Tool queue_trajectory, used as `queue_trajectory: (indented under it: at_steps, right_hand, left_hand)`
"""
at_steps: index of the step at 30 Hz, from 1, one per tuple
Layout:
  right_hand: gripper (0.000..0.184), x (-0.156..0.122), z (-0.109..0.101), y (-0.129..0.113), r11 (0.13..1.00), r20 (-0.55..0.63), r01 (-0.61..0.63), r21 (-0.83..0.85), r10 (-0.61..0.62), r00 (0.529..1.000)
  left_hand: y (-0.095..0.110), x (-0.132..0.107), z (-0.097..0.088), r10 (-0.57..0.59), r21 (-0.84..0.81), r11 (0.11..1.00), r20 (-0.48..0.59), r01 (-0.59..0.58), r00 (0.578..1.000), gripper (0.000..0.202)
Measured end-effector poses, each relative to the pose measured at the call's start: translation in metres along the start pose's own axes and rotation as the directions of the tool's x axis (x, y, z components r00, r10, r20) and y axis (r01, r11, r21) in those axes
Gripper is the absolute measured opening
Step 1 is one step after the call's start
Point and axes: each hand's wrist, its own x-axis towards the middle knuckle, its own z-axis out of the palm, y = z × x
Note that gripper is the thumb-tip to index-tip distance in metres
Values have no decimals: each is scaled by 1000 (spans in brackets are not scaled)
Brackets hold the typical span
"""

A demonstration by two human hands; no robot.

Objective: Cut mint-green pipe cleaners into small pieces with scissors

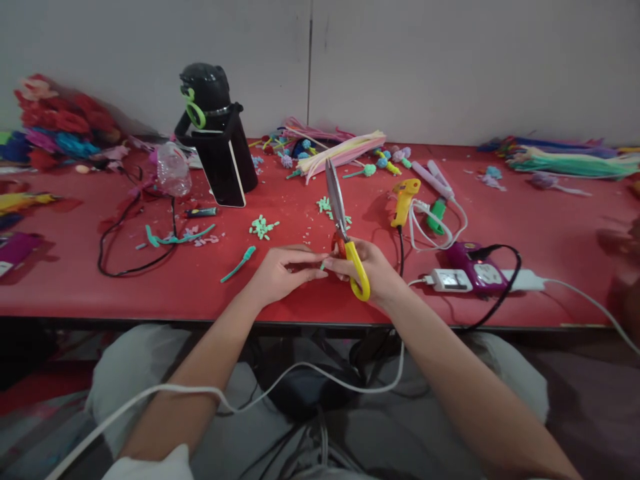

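Note:
My right hand (pixel 376 268) holds a pair of scissors (pixel 356 270) with yellow and red handles, its blades pointing up and away from me. The fingertips of my left hand (pixel 283 272) meet those of my right. Between them shows a tiny green piece (pixel 323 265), pinched by my left thumb and finger; its exact shape is too small to tell. Beyond my hands lie a pile of short green cut pieces (pixel 263 227) and a second green pile (pixel 325 205) partly behind the blades. A green fuzzy stem (pixel 239 264) with a thicker tip rests left of my left hand.
A yellow glue gun (pixel 405 202) and a purple power adapter (pixel 481 272) with cables lie to the right. A black bottle (pixel 213 133) with a phone (pixel 223 172) against it stands at back left. Bundles of pipe cleaners (pixel 340 155) lie along the wall. A white cable (pixel 300 365) crosses my lap.

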Motion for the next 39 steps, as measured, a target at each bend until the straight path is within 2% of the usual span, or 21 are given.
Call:
queue_trajectory:
  at_steps: [4, 7, 11, 20, 28, 39]
  right_hand:
    - [49, -1, 2, 0, 1000, -28, 13, 14, -12, 1000]
    - [47, 0, 2, 1, 999, -74, 46, 8, -45, 996]
    - [47, 3, 1, 4, 997, -127, 75, -10, -76, 989]
    - [50, 7, 3, 12, 990, -190, 139, 27, -132, 973]
    - [53, 11, 5, 17, 983, -181, 176, -44, -181, 967]
    - [54, 11, 6, 21, 981, -162, 192, -33, -195, 967]
  left_hand:
    - [2, -1, 0, 5, 72, 997, -75, 1, 997, 17]
    - [3, -1, -1, 108, 147, 985, -122, -90, 987, 20]
    - [1, -2, 1, 215, 153, 968, -115, -196, 970, 15]
    - [-2, -2, 4, 175, 157, 976, -165, -150, 971, 11]
    - [0, -2, 4, 139, 150, 983, -198, -110, 970, 8]
    - [-4, -2, 5, 126, 120, 987, -144, -109, 981, 9]
